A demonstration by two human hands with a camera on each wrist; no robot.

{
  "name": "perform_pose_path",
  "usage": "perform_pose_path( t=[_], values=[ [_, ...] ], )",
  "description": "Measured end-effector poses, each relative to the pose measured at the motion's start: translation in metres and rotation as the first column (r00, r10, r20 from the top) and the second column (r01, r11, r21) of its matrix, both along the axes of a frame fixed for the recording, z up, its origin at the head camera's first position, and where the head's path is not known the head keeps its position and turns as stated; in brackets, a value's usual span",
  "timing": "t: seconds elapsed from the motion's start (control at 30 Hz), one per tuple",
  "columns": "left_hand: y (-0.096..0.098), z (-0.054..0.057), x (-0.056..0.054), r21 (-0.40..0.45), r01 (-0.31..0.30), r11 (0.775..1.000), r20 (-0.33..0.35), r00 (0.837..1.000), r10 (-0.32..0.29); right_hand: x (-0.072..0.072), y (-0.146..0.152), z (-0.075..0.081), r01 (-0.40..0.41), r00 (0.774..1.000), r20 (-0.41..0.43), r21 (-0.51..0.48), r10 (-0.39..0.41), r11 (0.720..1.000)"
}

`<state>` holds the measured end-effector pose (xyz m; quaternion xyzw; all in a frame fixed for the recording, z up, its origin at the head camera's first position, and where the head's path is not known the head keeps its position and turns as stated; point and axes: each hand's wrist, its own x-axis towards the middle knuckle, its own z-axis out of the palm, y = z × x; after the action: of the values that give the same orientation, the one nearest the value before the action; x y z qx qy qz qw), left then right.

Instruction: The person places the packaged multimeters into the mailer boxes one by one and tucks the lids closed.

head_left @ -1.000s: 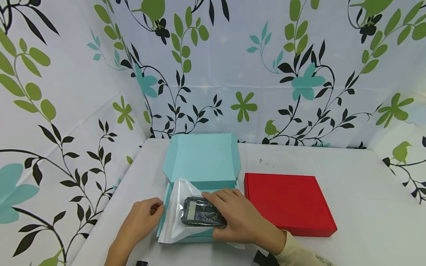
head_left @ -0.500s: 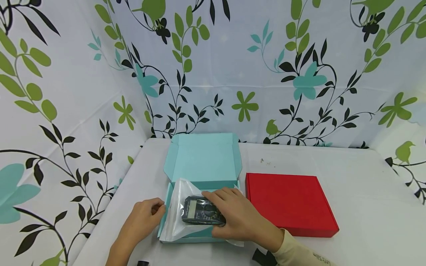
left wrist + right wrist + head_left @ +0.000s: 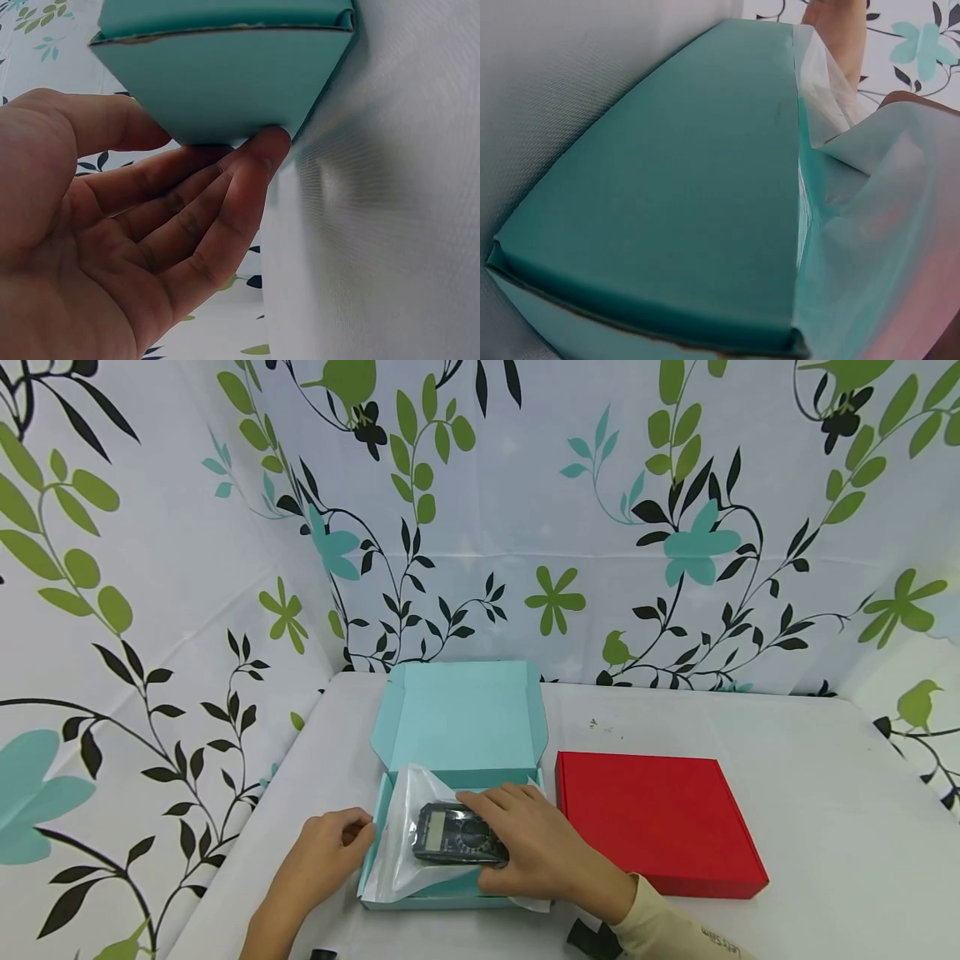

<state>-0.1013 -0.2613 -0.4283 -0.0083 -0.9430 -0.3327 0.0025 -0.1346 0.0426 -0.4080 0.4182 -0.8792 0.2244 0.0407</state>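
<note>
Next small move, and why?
I'd probably have the left hand brace the open teal box before the right hand shifts the multimeter. The right hand grips the meter over the box, beside loose white plastic that could drag on it, and the left hand is right at the box's left wall.

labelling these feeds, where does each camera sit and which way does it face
Head: worn on the head, facing forward and down at the open teal box, red box and black meter; left hand and right hand show.
Left wrist: on that wrist, facing a wall of the teal box; the left hand shows.
Right wrist: on that wrist, facing the teal box's long wall and plastic bag; part of an arm shows.
Shared: head and left wrist both show the left hand at the teal box.
</note>
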Motion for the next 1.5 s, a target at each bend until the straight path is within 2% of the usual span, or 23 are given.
perform_pose_path(
  t=[0.63,0.87,1.5],
  values=[
    [0.001,0.003,0.0,-0.016,0.0,1.0,-0.001,1.0,0.0,-0.009,-0.001,-0.005,0.002,0.998,0.067,-0.016,-0.001,1.0],
    [0.001,0.003,0.001,-0.028,-0.007,1.0,0.0,1.0,0.007,-0.012,-0.001,-0.007,0.024,0.997,0.074,0.007,-0.025,1.0],
    [0.001,0.003,0.001,-0.028,-0.003,1.0,0.005,1.0,0.003,-0.016,-0.009,-0.011,0.022,0.994,0.106,0.042,-0.026,0.999]
  ],
)
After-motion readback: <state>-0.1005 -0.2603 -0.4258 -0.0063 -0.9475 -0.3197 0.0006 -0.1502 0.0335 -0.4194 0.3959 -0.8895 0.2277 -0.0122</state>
